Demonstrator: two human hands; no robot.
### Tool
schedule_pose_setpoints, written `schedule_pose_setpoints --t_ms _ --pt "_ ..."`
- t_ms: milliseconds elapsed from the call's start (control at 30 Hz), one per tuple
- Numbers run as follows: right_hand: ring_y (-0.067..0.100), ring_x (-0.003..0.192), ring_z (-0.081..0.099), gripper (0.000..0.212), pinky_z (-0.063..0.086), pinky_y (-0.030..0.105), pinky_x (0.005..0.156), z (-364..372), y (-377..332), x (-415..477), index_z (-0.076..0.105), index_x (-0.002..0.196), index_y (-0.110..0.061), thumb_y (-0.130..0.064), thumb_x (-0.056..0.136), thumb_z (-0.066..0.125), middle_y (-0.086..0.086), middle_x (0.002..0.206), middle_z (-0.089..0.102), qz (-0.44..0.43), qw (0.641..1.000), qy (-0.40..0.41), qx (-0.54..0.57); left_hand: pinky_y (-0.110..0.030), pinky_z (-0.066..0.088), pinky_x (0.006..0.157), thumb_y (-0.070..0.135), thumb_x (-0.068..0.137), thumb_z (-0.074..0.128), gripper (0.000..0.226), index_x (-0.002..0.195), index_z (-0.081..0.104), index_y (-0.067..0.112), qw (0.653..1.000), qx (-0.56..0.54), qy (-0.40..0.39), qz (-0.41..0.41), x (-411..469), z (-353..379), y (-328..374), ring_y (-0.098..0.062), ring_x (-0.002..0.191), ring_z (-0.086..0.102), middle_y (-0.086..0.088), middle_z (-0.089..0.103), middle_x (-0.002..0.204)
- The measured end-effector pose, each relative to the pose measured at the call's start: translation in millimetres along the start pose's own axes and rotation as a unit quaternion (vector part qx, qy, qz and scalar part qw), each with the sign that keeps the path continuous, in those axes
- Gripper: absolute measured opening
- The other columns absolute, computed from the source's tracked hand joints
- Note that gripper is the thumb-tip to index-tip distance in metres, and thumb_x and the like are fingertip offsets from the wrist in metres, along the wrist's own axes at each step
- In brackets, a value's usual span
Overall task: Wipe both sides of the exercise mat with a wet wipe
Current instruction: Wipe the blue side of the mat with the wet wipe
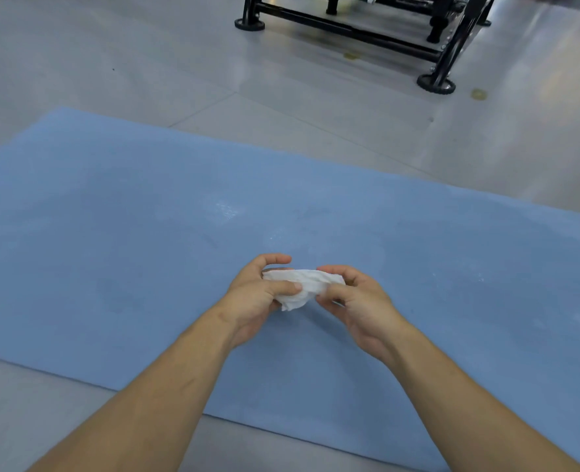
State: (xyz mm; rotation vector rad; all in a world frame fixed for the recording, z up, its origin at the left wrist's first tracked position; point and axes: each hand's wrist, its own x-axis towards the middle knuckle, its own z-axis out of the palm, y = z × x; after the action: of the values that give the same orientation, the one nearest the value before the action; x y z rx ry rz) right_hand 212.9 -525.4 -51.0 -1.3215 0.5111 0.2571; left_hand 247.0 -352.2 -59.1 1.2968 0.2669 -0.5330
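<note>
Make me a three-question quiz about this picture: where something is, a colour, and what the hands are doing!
1. Where does the black metal frame stand?
A. On the exercise mat.
B. On the floor beyond the mat.
C. In the hands.

2. What colour is the mat?
A. Green.
B. Red.
C. Blue.

3. How is the wet wipe held?
A. By the left hand and right hand together.
B. By one hand only.
C. Not at all, it lies loose.

Answers:
1 B, its feet rest on grey floor past the mat's far edge.
2 C, it is light blue all over.
3 A, fingers of both hands pinch the crumpled white wipe.
</note>
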Motion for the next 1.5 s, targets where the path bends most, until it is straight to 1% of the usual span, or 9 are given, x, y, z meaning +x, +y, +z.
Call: schedule_pose_setpoints --t_ms 167,433,700,867,1000,1100,1267,1367,1500 --pt "0.015 0.09 0.072 0.012 0.057 0.03 0.086 -4 6 6 0.073 0.1 -0.008 -0.017 0.097 0.066 0.008 0.101 0.077 -0.021 0.998 0.052 0.002 -0.034 0.062 0.082 -0.009 0.082 0.076 0.049 0.123 0.059 0.011 1.0 0.012 -0.005 -0.007 2 -5 3 -0.027 0.094 0.074 -0.017 0.072 0.113" --pt "0.019 0.09 0.074 0.021 0.059 0.03 0.071 -11 5 17 0.07 0.11 -0.002 -0.012 0.102 0.053 0.011 0.107 0.076 0.005 0.984 0.097 0.147 -0.026 0.06 0.08 -0.011 0.089 0.067 0.038 0.122 0.064 0.007 0.998 -0.035 -0.049 -0.008 4 -7 3 -0.024 0.098 0.074 -0.018 0.074 0.115" --pt "0.03 0.102 0.072 0.026 0.06 0.04 0.085 -10 8 16 0.069 0.112 -0.001 -0.012 0.09 0.061 0.015 0.109 0.075 0.012 0.997 0.065 0.039 -0.029 0.061 0.082 0.01 0.093 0.072 0.024 0.117 0.072 0.017 0.998 0.052 0.007 0.04 6 -7 0 -0.015 0.098 0.073 -0.006 0.071 0.121" --pt "0.015 0.072 0.068 0.01 0.056 0.027 0.056 -5 23 16 0.071 0.092 -0.005 -0.014 0.096 0.067 0.009 0.087 0.072 -0.052 0.984 0.121 -0.119 -0.014 0.052 0.064 0.001 0.088 0.075 0.05 0.128 0.064 0.029 0.981 0.185 0.011 0.05 7 -16 -7 -0.009 0.074 0.067 -0.006 0.07 0.104" --pt "0.023 0.055 0.065 0.029 0.059 0.048 0.059 -7 39 21 0.064 0.075 -0.007 -0.028 0.093 0.069 0.011 0.07 0.068 -0.085 0.946 0.147 -0.276 -0.02 0.051 0.09 0.0 0.087 0.073 0.06 0.138 0.057 0.026 0.956 0.28 0.031 0.081 13 -23 -14 -0.016 0.108 0.061 -0.003 0.053 0.132" --pt "0.023 0.065 0.067 0.03 0.054 0.039 0.06 -7 44 19 0.058 0.075 -0.02 -0.044 0.09 0.067 -0.006 0.066 0.064 -0.102 0.894 0.159 -0.407 -0.028 0.045 0.101 0.012 0.087 0.074 0.068 0.147 0.047 0.03 0.916 0.386 0.052 0.098 16 -29 -19 -0.014 0.121 0.05 0.005 0.041 0.137" --pt "0.015 0.088 0.059 0.025 0.045 0.032 0.071 -28 53 19 0.059 0.108 -0.029 -0.048 0.093 0.062 -0.012 0.088 0.058 -0.18 0.808 0.201 -0.524 -0.038 0.041 0.107 0.047 0.088 0.063 0.062 0.145 0.048 0.031 0.75 0.608 0.1 0.24 12 -35 -27 -0.016 0.136 0.036 0.009 0.035 0.151" --pt "0.021 0.1 0.057 0.023 0.048 0.037 0.085 -44 66 26 0.066 0.11 -0.019 -0.027 0.09 0.07 -0.004 0.106 0.058 -0.286 0.757 0.198 -0.553 -0.039 0.03 0.119 0.056 0.092 0.044 0.06 0.146 0.049 0.031 0.702 0.638 0.001 0.316 4 -23 -41 -0.02 0.144 0.038 0.003 0.042 0.155" --pt "0.026 0.119 0.055 0.027 0.043 0.044 0.104 -51 75 34 0.066 0.115 -0.017 -0.025 0.089 0.07 0.004 0.128 0.057 -0.3 0.738 0.203 -0.569 -0.047 -0.006 0.125 0.076 0.095 0.026 0.067 0.157 0.009 0.055 0.612 0.728 -0.117 0.287 -12 -20 -75 -0.021 0.157 -0.015 0.002 -0.01 0.171"
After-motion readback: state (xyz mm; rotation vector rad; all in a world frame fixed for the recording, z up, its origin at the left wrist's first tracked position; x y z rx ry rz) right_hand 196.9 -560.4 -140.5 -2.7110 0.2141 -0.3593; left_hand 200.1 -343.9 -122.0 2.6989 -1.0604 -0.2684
